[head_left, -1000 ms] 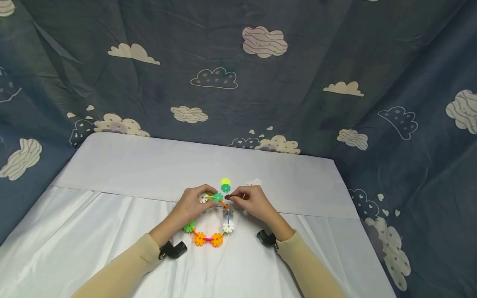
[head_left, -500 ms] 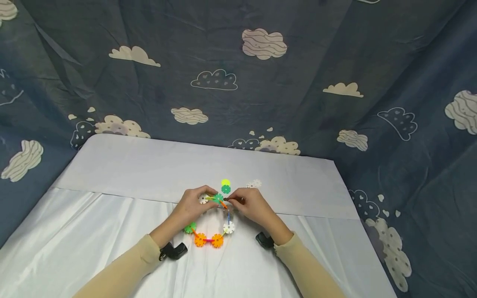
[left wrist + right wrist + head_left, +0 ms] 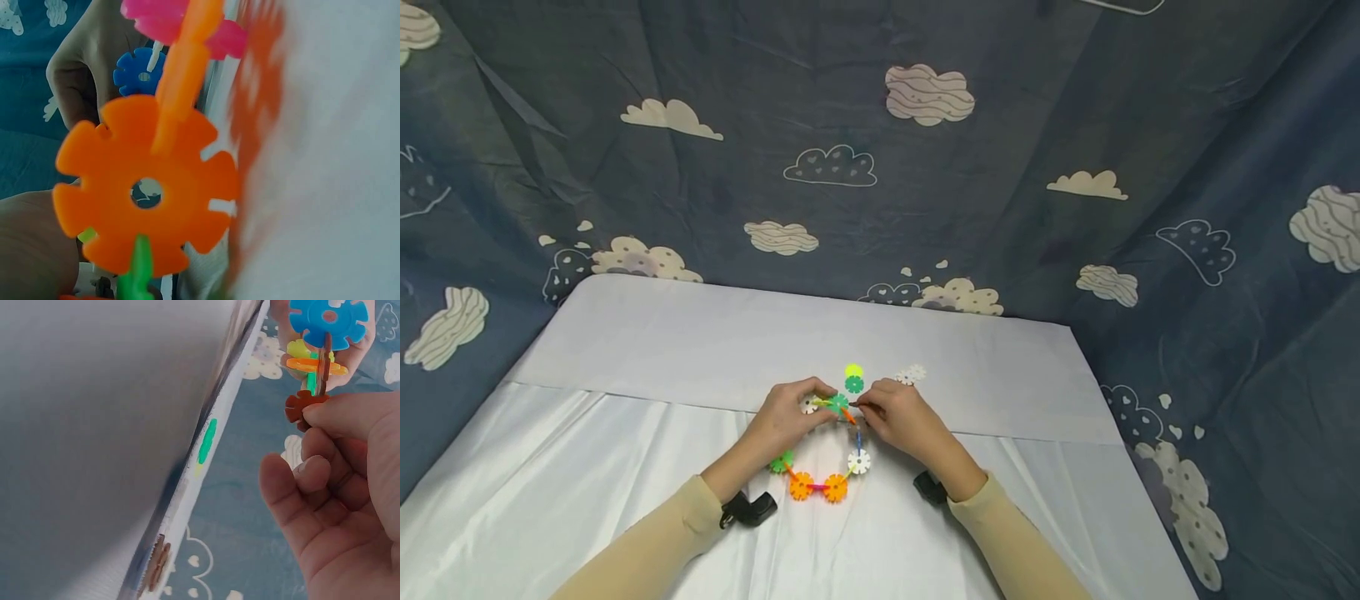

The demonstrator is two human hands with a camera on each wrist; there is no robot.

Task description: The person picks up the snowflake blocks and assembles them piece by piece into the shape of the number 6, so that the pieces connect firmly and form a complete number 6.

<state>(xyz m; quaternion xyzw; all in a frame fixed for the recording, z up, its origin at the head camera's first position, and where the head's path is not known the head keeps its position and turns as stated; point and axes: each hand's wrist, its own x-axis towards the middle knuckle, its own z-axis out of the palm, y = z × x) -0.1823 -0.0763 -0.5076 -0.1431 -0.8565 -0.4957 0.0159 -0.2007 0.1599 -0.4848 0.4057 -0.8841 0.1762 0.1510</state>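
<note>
In the head view, my left hand (image 3: pixel 786 414) holds a teal snowflake disc (image 3: pixel 838 405) between thumb and fingers. It belongs to a loop of notched plastic discs and sticks, with white, green and orange discs (image 3: pixel 801 486). Close on the right, my right hand (image 3: pixel 902 417) pinches a small dark brown piece (image 3: pixel 853 404). The right wrist view shows it as a brown disc (image 3: pixel 297 409), with a brown stick (image 3: pixel 325 365) reaching a blue disc (image 3: pixel 328 322). A large orange disc (image 3: pixel 147 219) fills the left wrist view, partly covering a blue disc (image 3: pixel 128 74).
Loose yellow (image 3: pixel 853 371) and teal (image 3: pixel 854 384) discs lie just beyond the hands. White discs (image 3: pixel 912 374) lie farther right. A white cloth (image 3: pixel 662 333) covers the table, and a dark cloud-printed curtain (image 3: pixel 820 92) hangs behind and beside it.
My right hand has moved slightly left and down, bringing the brown piece up close to the teal disc. My left hand has kept its hold. The head view has tilted slightly.
</note>
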